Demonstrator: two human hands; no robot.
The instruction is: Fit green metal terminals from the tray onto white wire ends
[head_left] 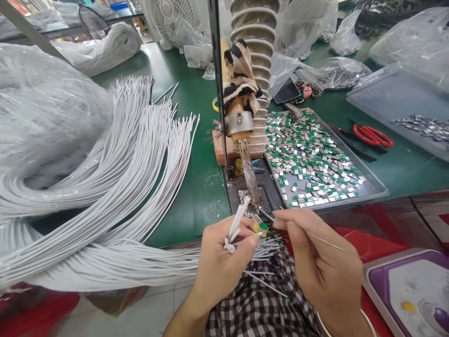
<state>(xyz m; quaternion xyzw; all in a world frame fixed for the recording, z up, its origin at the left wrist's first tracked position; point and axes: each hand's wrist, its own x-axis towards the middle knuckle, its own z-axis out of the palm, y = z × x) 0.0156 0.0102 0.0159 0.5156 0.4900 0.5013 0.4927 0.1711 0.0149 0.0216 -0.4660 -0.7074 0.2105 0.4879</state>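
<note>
While left fingers (pixel 248 242) pinch a green board (pixel 263 226) at their tips, right fingers (pixel 285 215) holding a rod (pixel 267 215)

The work surface is a green-topped bench (pixel 203 192), its left side bearing long bundles of white wires (pixel 145 154) beside a bulky clear plastic bag (pixel 52 107), with a white fan (pixel 171 21) standing towards the back. At centre sit a brick (pixel 220 149) and a dark metal tray (pixel 236 199); right of these lie a shallow clear tray (pixel 380 191), a red-handled tool (pixel 372 135) and a phone (pixel 286 91). Farther back rests a knotted-looking bag (pixel 345 72), its contents apparently small metal parts, though the film obscures them.
</note>
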